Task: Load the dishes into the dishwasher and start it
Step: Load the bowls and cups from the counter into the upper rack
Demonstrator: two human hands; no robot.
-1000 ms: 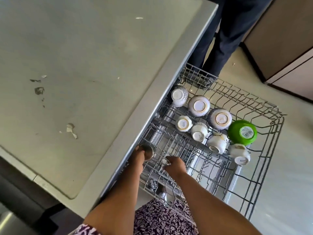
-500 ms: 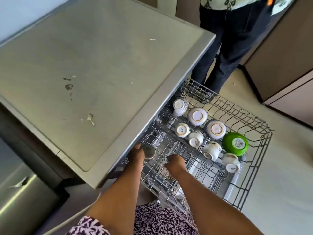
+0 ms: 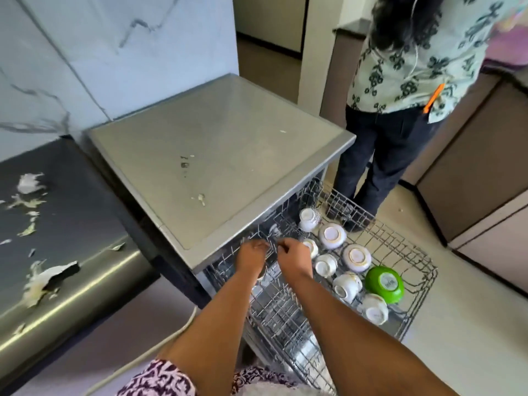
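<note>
At the far left of the frame I see a dark steel appliance top (image 3: 71,212) with peeling film; it plays no part here. Just right of it is the dishwasher (image 3: 217,155), its grey lid filling the middle of the picture.

Below the lid's front edge, at lower centre, my left hand (image 3: 251,256) has its fingers curled down into the wires of the pulled-out upper rack (image 3: 411,252). Whether it pinches a wire or a small dish I cannot tell, since the fingertips are hidden. My right hand (image 3: 295,260) sits just beside it, fingers also bent onto the rack wires, touching a small white cup (image 3: 311,247).

Further right the rack carries upturned white bowls (image 3: 333,236) and cups, then a green bowl (image 3: 385,284) near the rack's right edge.

A person (image 3: 400,110) stands at the upper right, feet close behind the rack.

My worry: both hands are tight under the lid's lip, so shoving the rack in could trap fingers, and a jolt could knock the loosely tilted cups against each other.
</note>
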